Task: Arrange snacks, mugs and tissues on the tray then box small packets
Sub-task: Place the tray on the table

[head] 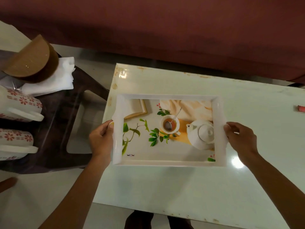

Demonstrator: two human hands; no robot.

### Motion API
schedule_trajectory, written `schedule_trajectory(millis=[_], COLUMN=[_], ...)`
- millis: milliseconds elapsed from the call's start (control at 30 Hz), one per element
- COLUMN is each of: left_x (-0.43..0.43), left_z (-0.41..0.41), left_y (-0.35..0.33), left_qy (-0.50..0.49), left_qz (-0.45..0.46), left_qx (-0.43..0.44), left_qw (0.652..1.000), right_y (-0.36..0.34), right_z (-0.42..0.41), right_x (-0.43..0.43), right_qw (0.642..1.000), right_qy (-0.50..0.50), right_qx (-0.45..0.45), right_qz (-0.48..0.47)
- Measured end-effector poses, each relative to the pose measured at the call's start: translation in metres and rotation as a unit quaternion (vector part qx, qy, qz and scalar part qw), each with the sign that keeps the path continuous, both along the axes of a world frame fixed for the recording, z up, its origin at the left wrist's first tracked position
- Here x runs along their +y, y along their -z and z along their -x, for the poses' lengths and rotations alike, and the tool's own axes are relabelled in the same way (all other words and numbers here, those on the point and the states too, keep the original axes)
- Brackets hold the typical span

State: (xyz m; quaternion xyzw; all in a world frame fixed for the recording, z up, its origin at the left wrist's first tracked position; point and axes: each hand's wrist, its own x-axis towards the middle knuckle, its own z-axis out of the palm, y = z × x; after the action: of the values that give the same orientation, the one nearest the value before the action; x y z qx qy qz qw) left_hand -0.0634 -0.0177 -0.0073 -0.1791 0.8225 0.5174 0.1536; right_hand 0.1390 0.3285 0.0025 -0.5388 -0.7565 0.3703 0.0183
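A white rectangular tray, printed with a teapot, a cup and leaves, lies on the pale table and holds nothing. My left hand grips its left handle and my right hand grips its right handle. On the dark plastic chair to the left lie two white mugs with red flower patterns, on their sides, a stack of white tissues and a brown round box tilted at the back.
A small red object lies at the table's right edge. A dark red sofa runs along the far side. My feet show beneath the table's near edge. The floor is pale tile.
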Motion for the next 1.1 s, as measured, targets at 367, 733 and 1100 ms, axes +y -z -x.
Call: schedule_trajectory(millis=[367, 733, 1100], left_x=[-0.001, -0.005, -0.013], left_z=[0.009, 0.013, 0.001], left_y=[-0.002, 0.011, -0.007], left_qy=[0.046, 0.06, -0.005], left_qz=[0.006, 0.018, -0.021], left_qx=[-0.019, -0.018, -0.042], left_qw=[0.999, 0.998, 0.999], right_y=[0.003, 0.015, -0.005], right_z=[-0.026, -0.018, -0.015], right_x=[-0.021, -0.031, -0.049], right_qw=[0.998, 0.998, 0.986], right_qy=[0.057, 0.058, -0.092], right_qx=[-0.005, -0.009, -0.003], right_qz=[0.017, 0.007, -0.137])
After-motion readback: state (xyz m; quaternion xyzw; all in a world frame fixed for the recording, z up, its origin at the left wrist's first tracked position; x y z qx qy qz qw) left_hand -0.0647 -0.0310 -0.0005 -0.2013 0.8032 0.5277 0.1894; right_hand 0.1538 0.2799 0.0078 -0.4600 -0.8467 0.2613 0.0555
